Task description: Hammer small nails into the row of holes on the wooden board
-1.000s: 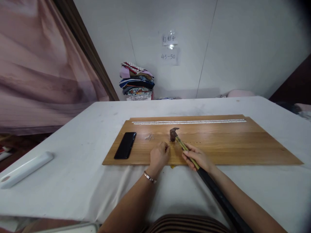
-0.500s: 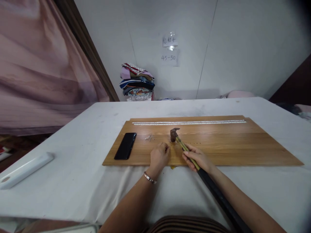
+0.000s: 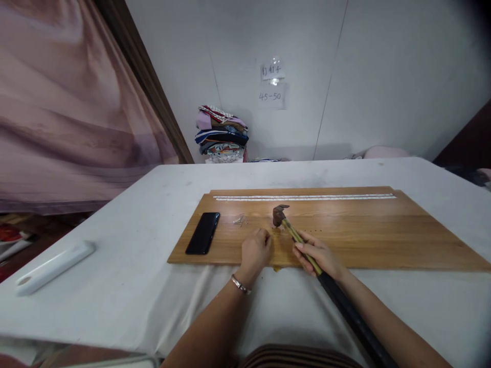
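Note:
My right hand [image 3: 315,254] is wrapped round the handle of a claw hammer [image 3: 279,216], close behind its rusty head. The head is low over a wooden board [image 3: 368,235], its claw pointing up and away; whether it touches the board I cannot tell. My left hand [image 3: 256,249] rests on the board just left of the hammer head with its fingers curled in; anything between the fingertips is hidden. Several loose nails [image 3: 240,220] lie beyond that hand. A row of small dark dots [image 3: 312,230] runs across the board right of the hammer head.
A black phone [image 3: 203,233] lies on the board's left end. Two white measuring strips [image 3: 303,198] run along its far edge. The board is on a white-covered table [image 3: 153,214], with a white plastic piece [image 3: 56,268] at the left. Folded clothes [image 3: 222,134] are stacked by the wall.
The whole view has shifted slightly, so everything appears a little further right and lower. Both hands and the hammer keep nearly the same place over the board.

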`<state>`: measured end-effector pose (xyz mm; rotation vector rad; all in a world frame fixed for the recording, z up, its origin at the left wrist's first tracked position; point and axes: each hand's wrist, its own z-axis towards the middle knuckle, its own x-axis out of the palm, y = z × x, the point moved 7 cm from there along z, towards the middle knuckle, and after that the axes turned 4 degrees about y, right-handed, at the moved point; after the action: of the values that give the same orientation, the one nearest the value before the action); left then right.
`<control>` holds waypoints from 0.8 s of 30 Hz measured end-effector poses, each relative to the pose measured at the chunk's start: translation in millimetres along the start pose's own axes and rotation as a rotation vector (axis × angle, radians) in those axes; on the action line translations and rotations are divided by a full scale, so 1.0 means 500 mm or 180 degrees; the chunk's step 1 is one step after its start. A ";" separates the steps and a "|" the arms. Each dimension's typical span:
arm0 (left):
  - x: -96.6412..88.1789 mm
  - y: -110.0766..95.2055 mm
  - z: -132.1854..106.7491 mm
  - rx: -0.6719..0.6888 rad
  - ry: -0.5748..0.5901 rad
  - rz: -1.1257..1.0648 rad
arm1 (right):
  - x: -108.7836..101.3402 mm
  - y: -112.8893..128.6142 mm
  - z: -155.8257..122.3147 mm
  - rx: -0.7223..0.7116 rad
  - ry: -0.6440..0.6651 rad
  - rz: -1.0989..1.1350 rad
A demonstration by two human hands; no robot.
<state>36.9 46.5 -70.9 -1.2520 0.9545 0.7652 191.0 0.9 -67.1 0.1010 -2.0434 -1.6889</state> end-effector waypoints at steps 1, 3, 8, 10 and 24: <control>0.001 0.000 0.001 0.0009 0.0002 -0.0003 | 0.001 0.000 0.000 0.0008 -0.0004 -0.0009; 0.002 0.000 0.001 0.0045 -0.0017 -0.0007 | 0.001 -0.002 0.002 0.0036 -0.0007 -0.0024; 0.001 -0.001 0.000 0.0083 -0.0065 -0.0034 | -0.004 -0.011 0.007 0.0051 -0.0013 0.0015; 0.000 -0.002 -0.001 0.0102 -0.0074 -0.0035 | -0.004 -0.011 0.006 0.0047 -0.0008 0.0025; 0.004 0.003 0.002 0.0015 -0.0004 -0.0019 | 0.002 -0.008 0.007 0.0035 0.0020 0.0006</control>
<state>36.7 47.6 -73.3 -1.2497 0.9507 0.7585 187.6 2.9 -71.0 0.1080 -2.0477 -1.6744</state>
